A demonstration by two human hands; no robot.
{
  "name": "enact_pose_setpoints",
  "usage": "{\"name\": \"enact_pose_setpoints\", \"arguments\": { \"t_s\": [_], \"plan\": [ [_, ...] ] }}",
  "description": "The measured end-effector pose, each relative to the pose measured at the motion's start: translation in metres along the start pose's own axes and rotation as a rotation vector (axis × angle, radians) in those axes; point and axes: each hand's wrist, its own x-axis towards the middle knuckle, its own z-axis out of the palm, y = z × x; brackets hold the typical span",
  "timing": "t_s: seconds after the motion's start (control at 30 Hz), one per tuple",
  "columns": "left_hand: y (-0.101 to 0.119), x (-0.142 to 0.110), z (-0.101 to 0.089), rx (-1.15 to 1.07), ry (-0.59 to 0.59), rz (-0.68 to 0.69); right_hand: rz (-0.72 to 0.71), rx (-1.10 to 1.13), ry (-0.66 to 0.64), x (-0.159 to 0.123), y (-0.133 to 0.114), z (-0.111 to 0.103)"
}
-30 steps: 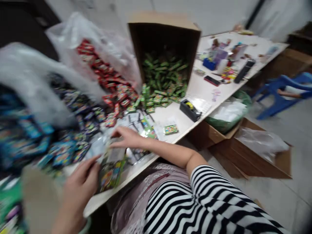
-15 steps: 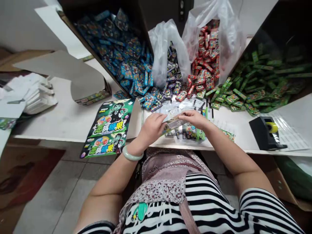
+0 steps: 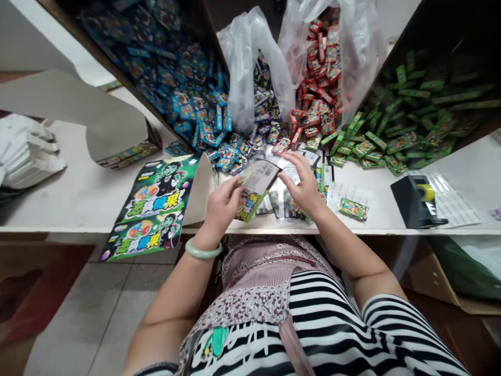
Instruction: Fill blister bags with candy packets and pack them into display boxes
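My left hand (image 3: 225, 202) pinches the lower left side of a small printed candy pouch (image 3: 261, 176), tilted above the table. The pouch shows a pale panel with a dark edge and a green, colourful lower part. At its upper right corner is my right hand (image 3: 302, 183), thumb and fingers apart; whether the thumb touches the corner I cannot tell. Under and between the hands lie more flat pouches (image 3: 291, 206), partly covered. Behind them, small blue candy boxes (image 3: 230, 156), purple boxes (image 3: 268, 112), red boxes (image 3: 317, 112) and green boxes (image 3: 364, 146) lie in heaps.
A folded green printed display card (image 3: 151, 209) overhangs the table's front edge at left. An open carton (image 3: 117, 125) and a white stack (image 3: 29, 151) stand farther left. To the right are a green packet (image 3: 353, 209) and a black tape dispenser (image 3: 413, 201).
The pouch has turned up, showing its pale panel and green part. My right hand's fingers have spread from their closed hold at its edge. The view has shifted slightly.
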Motion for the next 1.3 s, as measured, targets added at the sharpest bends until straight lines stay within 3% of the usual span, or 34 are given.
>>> {"name": "enact_pose_setpoints", "arguments": {
  "t_s": [0.07, 0.17, 0.27, 0.37, 0.53, 0.57, 0.67, 0.73, 0.9, 1.1, 1.2, 1.3],
  "plan": [
    [0.001, -0.001, -0.001, -0.164, 0.095, -0.170, 0.052, 0.000, 0.024, -0.008, -0.004, 0.008],
    [0.008, -0.006, 0.009, -0.510, 0.069, -0.395, 0.126, 0.290, -0.212, -0.013, 0.001, 0.024],
    [0.014, -0.013, 0.027, -0.904, 0.011, -0.534, 0.190, 0.513, -0.264, -0.012, 0.012, 0.032],
    [0.015, -0.021, 0.041, -1.092, -0.014, -0.577, 0.300, 0.579, -0.265, -0.015, 0.022, 0.028],
    [0.009, -0.024, 0.045, -1.078, 0.018, -0.508, 0.368, 0.537, -0.537, -0.039, 0.033, 0.013],
    [0.008, -0.024, 0.045, -1.069, 0.015, -0.488, 0.359, 0.534, -0.511, -0.043, 0.034, 0.011],
    [0.012, -0.026, 0.050, -1.041, -0.017, -0.434, 0.283, 0.481, -0.198, -0.049, 0.039, 0.009],
    [0.015, -0.028, 0.055, -1.014, -0.001, -0.393, 0.198, 0.416, -0.074, -0.050, 0.040, 0.008],
    [0.017, -0.033, 0.055, -0.925, -0.005, -0.359, 0.101, 0.282, -0.144, -0.049, 0.041, 0.004],
    [0.021, -0.033, 0.039, -0.925, -0.082, -0.388, 0.114, 0.357, -0.244, -0.045, 0.038, -0.007],
    [0.027, -0.033, 0.032, -0.957, -0.184, -0.389, 0.173, 0.343, -0.333, -0.043, 0.033, -0.015],
    [0.030, -0.036, 0.026, -0.914, -0.302, -0.388, 0.177, 0.223, -0.292, -0.045, 0.026, -0.019]
  ]
}}
